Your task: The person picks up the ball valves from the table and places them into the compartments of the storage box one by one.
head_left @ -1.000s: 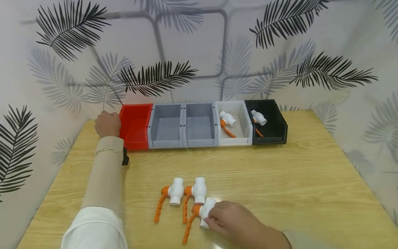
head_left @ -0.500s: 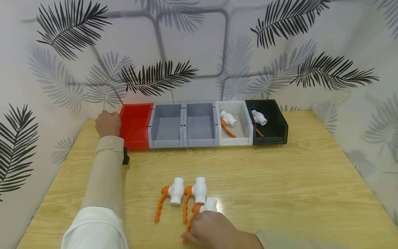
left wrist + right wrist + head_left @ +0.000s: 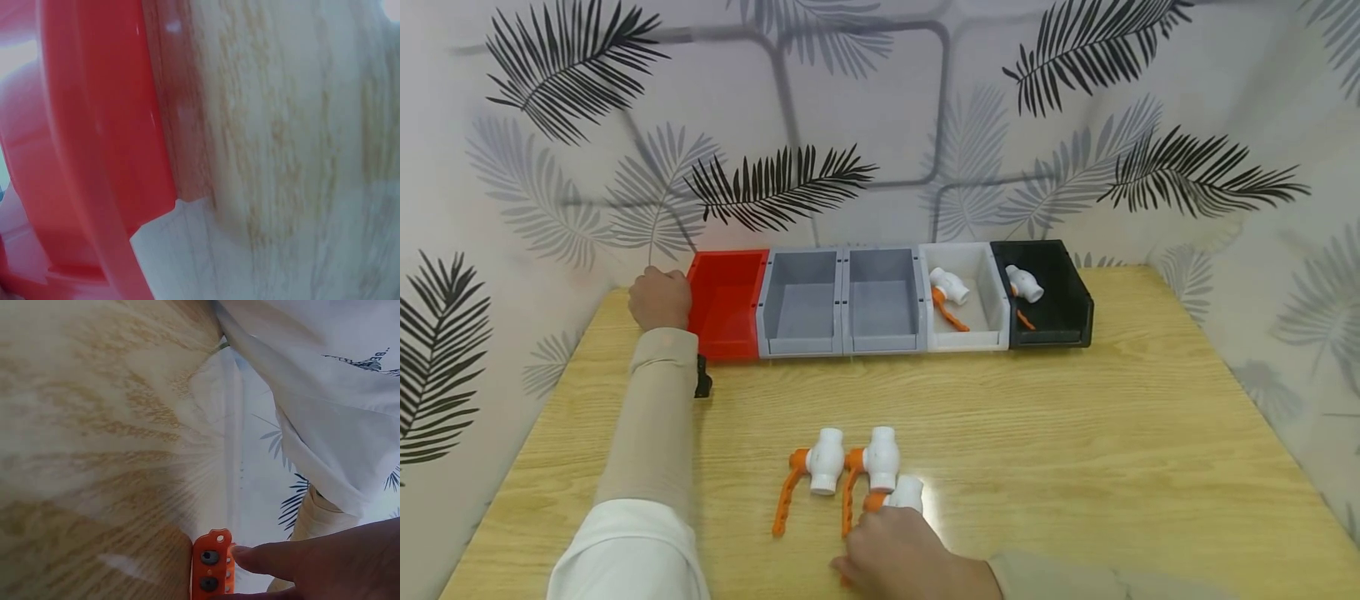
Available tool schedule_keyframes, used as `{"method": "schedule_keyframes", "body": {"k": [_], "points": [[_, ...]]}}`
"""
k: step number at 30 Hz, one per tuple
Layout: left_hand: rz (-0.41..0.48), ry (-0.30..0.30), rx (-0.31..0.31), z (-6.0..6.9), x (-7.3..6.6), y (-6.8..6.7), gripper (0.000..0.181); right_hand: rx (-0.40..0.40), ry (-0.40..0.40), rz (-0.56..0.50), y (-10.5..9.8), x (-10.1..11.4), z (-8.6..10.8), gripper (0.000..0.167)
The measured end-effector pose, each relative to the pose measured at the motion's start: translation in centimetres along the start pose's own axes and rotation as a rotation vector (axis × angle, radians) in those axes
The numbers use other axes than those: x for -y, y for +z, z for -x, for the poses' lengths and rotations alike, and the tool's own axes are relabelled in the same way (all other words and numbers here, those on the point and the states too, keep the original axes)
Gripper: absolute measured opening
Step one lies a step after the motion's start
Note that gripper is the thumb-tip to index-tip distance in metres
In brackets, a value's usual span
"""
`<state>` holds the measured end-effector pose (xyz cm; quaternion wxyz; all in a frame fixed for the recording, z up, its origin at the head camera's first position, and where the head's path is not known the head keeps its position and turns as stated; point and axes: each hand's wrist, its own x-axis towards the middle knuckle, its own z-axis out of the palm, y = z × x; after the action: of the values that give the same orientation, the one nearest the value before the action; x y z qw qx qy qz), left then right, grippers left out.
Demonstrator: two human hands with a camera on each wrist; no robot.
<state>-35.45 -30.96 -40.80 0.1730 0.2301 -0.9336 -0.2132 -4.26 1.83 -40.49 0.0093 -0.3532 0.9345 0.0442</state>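
Note:
My left hand (image 3: 660, 298) grips the left side of the red bin (image 3: 730, 346), its fingertips mostly hidden. The bin's red wall (image 3: 119, 125) fills the left of the left wrist view. Low in the head view, my right hand (image 3: 904, 557) pinches the orange handle (image 3: 211, 565) of the nearest ball valve (image 3: 907, 492). The hand covers most of this valve, which has a white body and lies on the table. Just beyond it lie two more white ball valves with orange handles, a middle one (image 3: 882, 458) and a left one (image 3: 827, 461).
Right of the red bin stand two grey bins, left (image 3: 801, 344) and right (image 3: 883, 342), then a white bin (image 3: 966, 340) and a black bin (image 3: 1051, 337). The white and black bins each hold one valve. A patterned cloth (image 3: 880, 108) rises behind the wooden table (image 3: 1075, 433).
My right hand has moved left and toward me, from the nearest valve's white body to its orange handle. The left hand and the bins stay where they were.

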Motion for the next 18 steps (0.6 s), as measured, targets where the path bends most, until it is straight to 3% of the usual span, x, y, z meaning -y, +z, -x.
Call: {"method": "schedule_keyframes", "body": {"k": [5, 11, 18], "points": [[0.007, 0.005, 0.002, -0.07, -0.05, -0.01, 0.045, -0.031, 0.000, 0.035, 0.19, 0.00, -0.08, 0.050], [0.009, 0.005, -0.007, 0.04, -0.14, -0.05, 0.043, 0.020, -0.027, 0.027, 0.19, -0.32, -0.02, 0.043], [0.005, -0.007, 0.015, 0.13, -0.10, -0.10, 0.045, 0.136, 0.053, -0.126, -0.15, -0.63, 0.74, 0.035]]}}
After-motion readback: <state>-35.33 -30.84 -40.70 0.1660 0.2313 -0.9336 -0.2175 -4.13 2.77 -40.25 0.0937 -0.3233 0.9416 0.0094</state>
